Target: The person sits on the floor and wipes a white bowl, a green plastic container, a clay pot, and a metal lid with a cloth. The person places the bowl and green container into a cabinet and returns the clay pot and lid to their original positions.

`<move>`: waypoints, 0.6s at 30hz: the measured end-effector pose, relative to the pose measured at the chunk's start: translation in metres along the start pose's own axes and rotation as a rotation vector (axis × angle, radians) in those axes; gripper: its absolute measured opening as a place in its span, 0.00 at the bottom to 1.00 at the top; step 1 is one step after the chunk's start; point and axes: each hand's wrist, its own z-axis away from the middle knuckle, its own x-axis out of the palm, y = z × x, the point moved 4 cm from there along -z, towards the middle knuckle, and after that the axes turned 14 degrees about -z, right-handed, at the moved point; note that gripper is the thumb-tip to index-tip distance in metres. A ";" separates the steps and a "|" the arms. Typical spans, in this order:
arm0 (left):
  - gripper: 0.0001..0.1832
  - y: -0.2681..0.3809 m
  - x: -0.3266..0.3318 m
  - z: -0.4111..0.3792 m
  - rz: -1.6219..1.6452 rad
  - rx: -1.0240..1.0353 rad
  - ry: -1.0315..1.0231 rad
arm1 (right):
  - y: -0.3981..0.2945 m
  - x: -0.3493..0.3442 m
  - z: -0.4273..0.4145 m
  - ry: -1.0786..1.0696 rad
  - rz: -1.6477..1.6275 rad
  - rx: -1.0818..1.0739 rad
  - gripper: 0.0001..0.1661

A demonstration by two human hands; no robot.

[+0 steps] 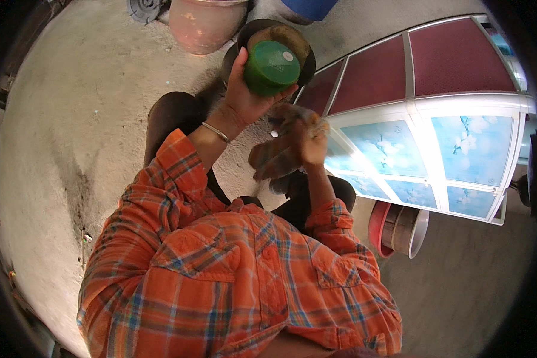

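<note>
My left hand [246, 100], with a bangle on its wrist, grips a round green plastic container [273, 67]. A pale round sticker or mark shows on the container's flat face, which is turned towards me. In my right hand [315, 147] is a crumpled brown and grey cloth [277, 154]; hand and cloth are blurred. The cloth hangs below the container, apart from it. Just beyond the container stands a dark round basin [235, 58] with something brown [291, 36] in it, partly hidden by the container.
A reddish clay pot [206, 27] and a blue vessel [311, 9] stand at the far side. On my right is a cabinet with maroon panels [461, 58] and flowered blue panels [472, 147]. Round tubs [398, 230] sit beside it. Rough bare floor [85, 112] lies left.
</note>
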 end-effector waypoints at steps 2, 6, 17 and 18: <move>0.33 -0.009 -0.015 0.004 -0.020 -0.037 0.097 | -0.047 -0.015 -0.029 0.145 -0.366 0.329 0.18; 0.31 -0.029 -0.017 0.008 -0.112 -0.152 0.163 | -0.107 -0.035 -0.086 0.133 -0.328 0.161 0.19; 0.33 -0.011 -0.038 0.015 -0.829 0.363 -0.005 | -0.121 0.033 -0.039 -0.161 0.290 -0.454 0.33; 0.34 0.000 -0.026 0.013 -0.447 0.120 -0.060 | -0.110 0.028 -0.034 -0.124 0.265 -0.433 0.33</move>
